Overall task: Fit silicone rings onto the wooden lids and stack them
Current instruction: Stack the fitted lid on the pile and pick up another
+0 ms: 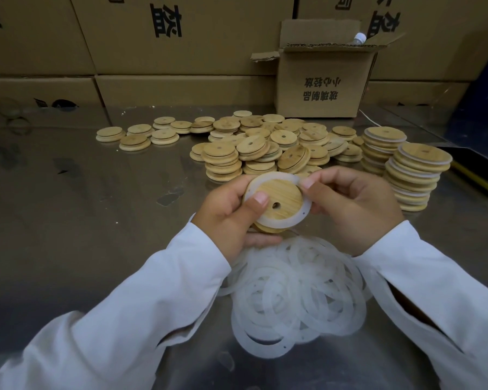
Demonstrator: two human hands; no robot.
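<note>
My left hand (228, 218) grips a round wooden lid (279, 197) with a centre hole, thumb pressed on its face. A white silicone ring (296, 218) lies around the lid's raised middle. My right hand (350, 204) pinches the ring's upper right edge. Under my wrists sits a heap of loose silicone rings (296, 296). Behind the hands is a pile of bare wooden lids (265, 147). At the right stand two stacks of lids with rings (414, 175).
The work surface is a shiny metal table (96, 206). An open cardboard box (321, 83) stands at the back, with a wall of large cartons (166, 52) behind it. Several single lids (137, 136) lie at the back left.
</note>
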